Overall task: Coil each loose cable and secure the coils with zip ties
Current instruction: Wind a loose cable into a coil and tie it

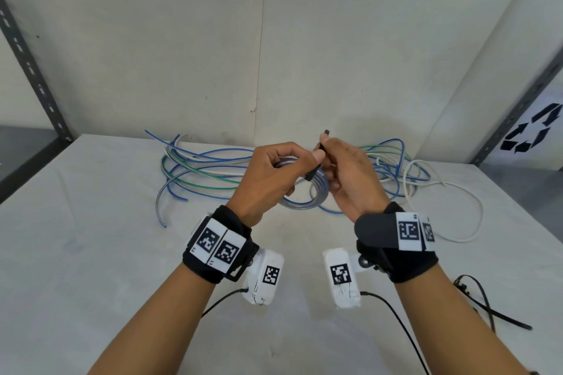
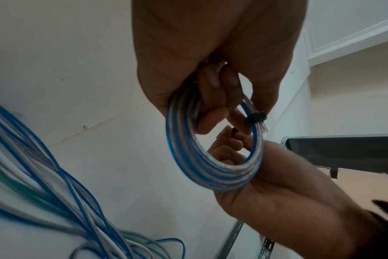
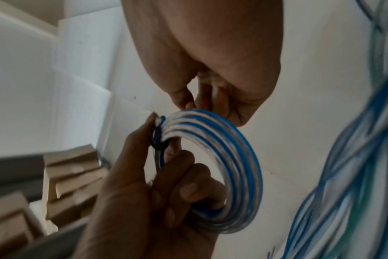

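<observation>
The coil (image 1: pixel 307 189) of blue-and-clear cable hangs between the two hands above the tabletop (image 1: pixel 91 253), raised clear of the loose cables (image 1: pixel 198 167) that sprawl behind it, blue, green and white. A black zip tie (image 2: pixel 256 117) wraps the coil's strands near its top; in the head view its tail (image 1: pixel 323 143) rises past the right thumb, the tip poking out above.

No brand or readable writing shows. Black-and-white square code tags sit on both wristbands (image 1: pixel 217 246), and a recycling symbol (image 1: pixel 530 131) is printed on a panel at the far right.

The left hand (image 1: pixel 274 173) is curled round the coil, fingers through its opening and thumb pressing on top by the tie. The right hand (image 1: pixel 347 176) pinches the tie's tail between thumb and forefinger, the other fingers curled at the coil's rim; in the left wrist view the coil's lower arc rests against the right palm (image 2: pixel 266 192). Spare zip ties (image 1: pixel 487 304) lie on the tabletop by the right forearm.
</observation>
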